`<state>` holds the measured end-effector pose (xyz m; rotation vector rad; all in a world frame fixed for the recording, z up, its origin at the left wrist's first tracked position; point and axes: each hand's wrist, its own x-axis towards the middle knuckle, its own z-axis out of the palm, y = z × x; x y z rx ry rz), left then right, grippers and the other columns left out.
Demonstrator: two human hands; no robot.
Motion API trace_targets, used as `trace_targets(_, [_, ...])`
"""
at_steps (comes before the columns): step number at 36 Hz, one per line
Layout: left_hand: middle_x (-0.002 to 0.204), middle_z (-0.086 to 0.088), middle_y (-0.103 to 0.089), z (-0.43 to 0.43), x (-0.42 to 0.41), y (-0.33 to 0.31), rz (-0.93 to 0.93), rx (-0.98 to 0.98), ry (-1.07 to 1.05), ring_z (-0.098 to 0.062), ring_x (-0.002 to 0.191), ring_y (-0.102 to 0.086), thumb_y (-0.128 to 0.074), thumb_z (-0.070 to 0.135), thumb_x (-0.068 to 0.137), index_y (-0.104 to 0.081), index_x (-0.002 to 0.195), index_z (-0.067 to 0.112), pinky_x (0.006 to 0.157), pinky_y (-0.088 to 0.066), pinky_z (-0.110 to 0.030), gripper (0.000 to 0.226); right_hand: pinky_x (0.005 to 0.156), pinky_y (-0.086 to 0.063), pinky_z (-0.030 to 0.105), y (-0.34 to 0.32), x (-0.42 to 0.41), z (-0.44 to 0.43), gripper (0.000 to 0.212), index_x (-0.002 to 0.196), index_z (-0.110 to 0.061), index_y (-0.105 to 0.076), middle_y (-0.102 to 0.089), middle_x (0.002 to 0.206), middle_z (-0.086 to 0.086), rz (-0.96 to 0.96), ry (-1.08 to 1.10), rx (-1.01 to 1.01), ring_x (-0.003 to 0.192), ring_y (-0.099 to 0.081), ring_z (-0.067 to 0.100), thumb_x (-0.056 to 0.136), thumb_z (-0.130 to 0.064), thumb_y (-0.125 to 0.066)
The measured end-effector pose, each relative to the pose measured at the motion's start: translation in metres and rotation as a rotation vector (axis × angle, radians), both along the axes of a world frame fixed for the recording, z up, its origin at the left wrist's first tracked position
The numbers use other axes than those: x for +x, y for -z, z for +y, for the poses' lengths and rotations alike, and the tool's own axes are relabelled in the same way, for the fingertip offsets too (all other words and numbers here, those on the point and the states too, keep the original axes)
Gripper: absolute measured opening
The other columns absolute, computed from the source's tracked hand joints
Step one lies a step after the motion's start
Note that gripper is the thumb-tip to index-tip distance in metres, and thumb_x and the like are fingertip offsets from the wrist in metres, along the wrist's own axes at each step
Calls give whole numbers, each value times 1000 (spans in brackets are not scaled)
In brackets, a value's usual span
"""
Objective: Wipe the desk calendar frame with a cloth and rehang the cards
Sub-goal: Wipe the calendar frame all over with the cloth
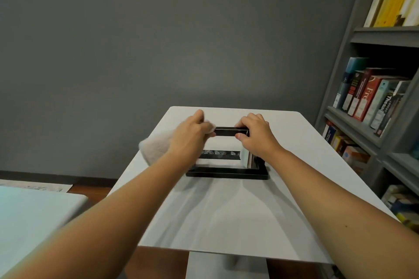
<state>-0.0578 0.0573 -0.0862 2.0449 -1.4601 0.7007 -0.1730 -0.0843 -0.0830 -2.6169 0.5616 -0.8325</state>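
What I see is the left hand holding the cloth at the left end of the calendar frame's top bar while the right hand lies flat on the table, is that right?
No. The head view shows the right hand gripping the calendar frame by its top bar's right end, not lying flat on the table. The left hand does hold the cloth at the left end.

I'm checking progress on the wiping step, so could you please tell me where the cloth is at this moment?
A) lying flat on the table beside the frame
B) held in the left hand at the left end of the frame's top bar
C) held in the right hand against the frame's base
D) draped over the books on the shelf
B: the left hand grips the cloth at the left end of the top bar, while the right hand holds the bar's right end.
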Motion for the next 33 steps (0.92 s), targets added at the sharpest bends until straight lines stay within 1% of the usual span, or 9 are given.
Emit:
trace_targets(6, [67,-11,-45,-36,-27,1,-30,-21,62,-20,47,-34,-77,14,70,-69,70,4,45,-28,-24,13,90,-31,33,0,1,-1,12,99,-10,-62,-58,103,6,12,21,-24,106,-43,23,88,-14,-60])
trace_targets(11, [71,-9,-47,-18,-8,2,-60,-6,43,-27,51,-49,-76,15,73,-72,83,12,42,-34,-28,11,90,-31,31,1,0,-2,12,99,-11,-63,-57,102,4,5,3,-19,104,-43,21,88,-13,-59])
trace_targets(16, [73,-10,-49,7,12,4,-72,-35,-10,-29,52,-52,-67,19,78,-71,83,13,41,-42,-30,9,90,-30,28,0,-1,0,12,101,-11,-63,-57,103,5,2,-5,-5,104,-44,20,89,-13,-58])
trace_targets(19, [76,-12,-49,21,23,6,-27,-59,-48,-28,54,-52,-67,17,81,-73,85,10,44,-43,-30,10,89,-28,27,-3,-1,2,12,100,-12,-62,-57,104,4,34,-1,-10,106,-44,21,90,-14,-57])
trace_targets(22, [83,-6,-43,30,35,11,96,-151,-111,-23,59,-48,-67,18,85,-73,95,12,54,-38,-28,14,89,-26,29,-10,1,5,15,105,-16,-59,-55,108,2,146,7,-75,110,-42,21,91,-18,-55])
trace_targets(25, [86,-3,-41,35,38,16,165,-245,-128,-19,63,-45,-64,20,88,-71,99,11,58,-40,-29,16,97,-24,33,-17,8,15,24,117,-19,-57,-53,115,0,184,-37,-146,115,-40,19,94,-25,-49])
trace_targets(28, [85,-8,-44,41,36,20,117,-294,-84,-19,59,-45,-63,18,88,-69,98,10,56,-39,-26,14,103,-25,37,-18,19,28,31,125,-17,-53,-55,122,2,236,-99,-175,117,-45,21,99,-24,-37])
trace_targets(30, [84,-7,-44,46,35,23,60,-281,-37,-18,56,-43,-62,19,88,-64,99,15,54,-37,-23,12,101,-29,38,-14,26,32,33,127,-16,-50,-58,123,3,272,-116,-174,112,-50,22,101,-23,-32])
trace_targets(33, [82,-7,-43,46,33,25,-37,-206,85,-19,54,-45,-54,26,90,-59,101,20,51,-40,-24,13,86,-40,36,-11,30,30,33,128,-18,-49,-61,118,4,279,-106,-171,104,-54,24,101,-19,-30])
